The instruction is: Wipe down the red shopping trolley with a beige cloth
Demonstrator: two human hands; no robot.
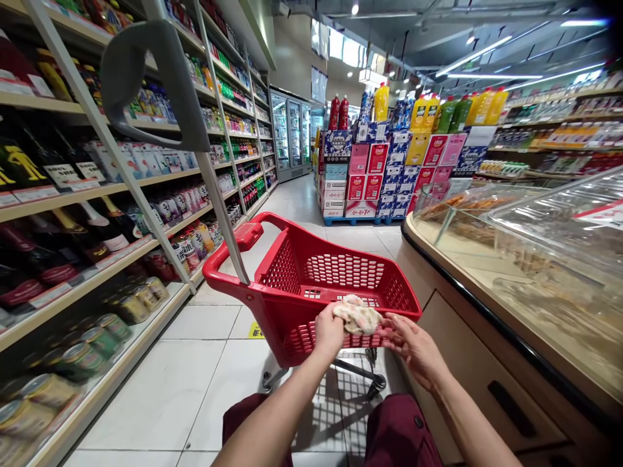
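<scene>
A red plastic shopping basket on wheels (pixel 292 272) stands on the tiled floor in front of me, its long grey pull handle (pixel 146 71) raised toward the upper left. My left hand (pixel 329 329) is closed on a crumpled pale cloth (pixel 357 316) and presses it against the basket's near rim. My right hand (pixel 411 344) rests beside it on the rim's right corner, fingers spread and touching the basket wall. The inside of the basket shows nothing but its perforated walls.
Shelves of bottles, cans and packets (pixel 87 214) line the left side. A glass-topped food counter (pixel 525 259) with a black-edged curve runs along the right. Stacked cartons topped with drink bottles (pixel 389 162) stand ahead, with fridges (pixel 292 133) at the aisle's far end.
</scene>
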